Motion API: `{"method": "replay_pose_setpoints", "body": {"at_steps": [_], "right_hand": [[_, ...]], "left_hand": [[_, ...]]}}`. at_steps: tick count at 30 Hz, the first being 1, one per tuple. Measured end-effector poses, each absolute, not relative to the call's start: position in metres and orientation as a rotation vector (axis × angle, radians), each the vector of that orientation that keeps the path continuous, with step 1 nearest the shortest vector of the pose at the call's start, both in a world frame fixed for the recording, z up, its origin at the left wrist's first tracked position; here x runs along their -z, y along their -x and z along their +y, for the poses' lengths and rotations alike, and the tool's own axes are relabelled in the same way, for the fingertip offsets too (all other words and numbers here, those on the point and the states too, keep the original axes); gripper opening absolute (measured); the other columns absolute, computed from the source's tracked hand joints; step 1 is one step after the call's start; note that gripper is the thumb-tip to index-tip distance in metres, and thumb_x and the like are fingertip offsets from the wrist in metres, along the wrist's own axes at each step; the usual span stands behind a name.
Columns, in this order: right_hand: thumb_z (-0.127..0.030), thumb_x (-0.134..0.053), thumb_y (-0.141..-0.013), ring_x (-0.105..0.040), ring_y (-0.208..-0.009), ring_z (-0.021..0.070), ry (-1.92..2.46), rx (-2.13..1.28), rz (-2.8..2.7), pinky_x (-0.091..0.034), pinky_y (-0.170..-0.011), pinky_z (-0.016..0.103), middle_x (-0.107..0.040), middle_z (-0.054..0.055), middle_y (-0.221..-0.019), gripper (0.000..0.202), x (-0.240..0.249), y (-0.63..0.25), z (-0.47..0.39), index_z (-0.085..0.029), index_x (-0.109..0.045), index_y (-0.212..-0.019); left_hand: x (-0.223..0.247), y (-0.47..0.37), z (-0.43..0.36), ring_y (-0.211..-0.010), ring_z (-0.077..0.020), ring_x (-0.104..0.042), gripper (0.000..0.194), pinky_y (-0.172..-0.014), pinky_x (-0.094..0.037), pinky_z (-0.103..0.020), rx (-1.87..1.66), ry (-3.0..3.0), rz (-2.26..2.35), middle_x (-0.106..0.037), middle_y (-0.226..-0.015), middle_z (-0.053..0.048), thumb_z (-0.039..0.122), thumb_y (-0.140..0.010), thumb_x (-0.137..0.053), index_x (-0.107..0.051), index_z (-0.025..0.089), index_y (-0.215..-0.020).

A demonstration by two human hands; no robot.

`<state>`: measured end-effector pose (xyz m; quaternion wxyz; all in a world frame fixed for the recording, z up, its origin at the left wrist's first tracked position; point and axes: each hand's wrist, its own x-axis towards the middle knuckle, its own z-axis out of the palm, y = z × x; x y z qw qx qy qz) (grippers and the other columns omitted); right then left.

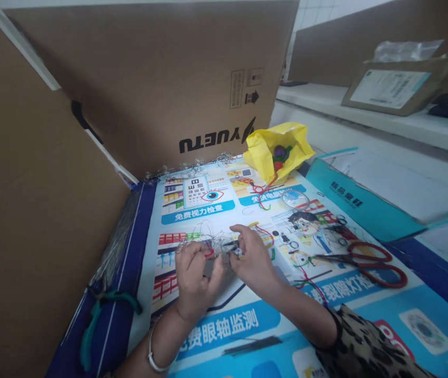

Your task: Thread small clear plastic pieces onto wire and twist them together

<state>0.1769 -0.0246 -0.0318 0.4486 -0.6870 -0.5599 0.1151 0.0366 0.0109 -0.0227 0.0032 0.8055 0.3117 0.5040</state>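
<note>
A tangled piece of thin silvery wire (218, 237) with bits of red thread is between my two hands, above the printed poster (218, 296). My left hand (197, 275), with a bangle at the wrist, is closed on its left side. From the right, my right hand (256, 260) pinches the piece near a small dark part that I cannot make out. Red-handled scissors (360, 261) lie to the right of my hands. Close by are loops of coloured thread (309, 278). Teal-handled pliers (100, 310) rest open at the lower left.
A yellow bag (261, 152) holding coloured thread balls stands at the back right. Several small wire pieces (196, 167) line the far edge beneath a large cardboard panel (149, 79). A bundle of dark thin rods (252, 345) lies in front. At right is a teal box (360, 197).
</note>
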Motion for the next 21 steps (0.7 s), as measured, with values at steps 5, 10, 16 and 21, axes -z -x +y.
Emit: {"method": "replay_pose_setpoints", "body": {"at_steps": [5,10,16,21], "right_hand": [[-0.009,-0.051,-0.064,-0.049,-0.086,0.0226,1.677,-0.267,-1.469,-0.044,-0.078,0.038,-0.050,0.005,-0.087,0.053,0.0302,-0.1775,-0.0259,-0.019,-0.046,-0.116],[-0.009,-0.053,-0.064,-0.050,-0.086,0.0224,1.709,-0.350,-1.443,-0.046,-0.077,0.037,-0.050,0.006,-0.089,0.053,0.0308,-0.1781,-0.0264,-0.020,-0.046,-0.116],[-0.012,-0.056,-0.066,-0.049,-0.090,0.0250,1.743,-0.274,-1.495,-0.045,-0.079,0.040,-0.052,0.007,-0.088,0.048,0.0250,-0.1778,-0.0269,-0.017,-0.048,-0.114],[-0.014,-0.057,-0.068,-0.051,-0.088,0.0255,1.777,-0.159,-1.561,-0.045,-0.077,0.040,-0.053,0.007,-0.084,0.047,0.0218,-0.1785,-0.0272,-0.016,-0.048,-0.114]], "left_hand": [[0.0218,-0.0373,0.0102,-0.080,-0.0199,-0.052,0.012,-0.075,-0.044,-0.039,-1.592,-2.570,0.957,-0.053,-0.082,-0.006,0.012,-0.072,-0.062,-0.051,0.016,-0.075],[0.0221,-0.0376,0.0083,-0.079,-0.0198,-0.051,0.013,-0.076,-0.044,-0.040,-1.578,-2.622,0.912,-0.054,-0.080,-0.006,0.011,-0.070,-0.064,-0.052,0.016,-0.075],[0.0206,-0.0371,0.0071,-0.079,-0.0197,-0.052,0.013,-0.075,-0.044,-0.039,-1.623,-2.621,0.903,-0.055,-0.081,-0.006,0.012,-0.070,-0.064,-0.054,0.016,-0.077],[0.0201,-0.0372,0.0063,-0.079,-0.0198,-0.053,0.012,-0.075,-0.045,-0.039,-1.620,-2.644,0.904,-0.055,-0.080,-0.006,0.013,-0.070,-0.064,-0.054,0.016,-0.076]]}}
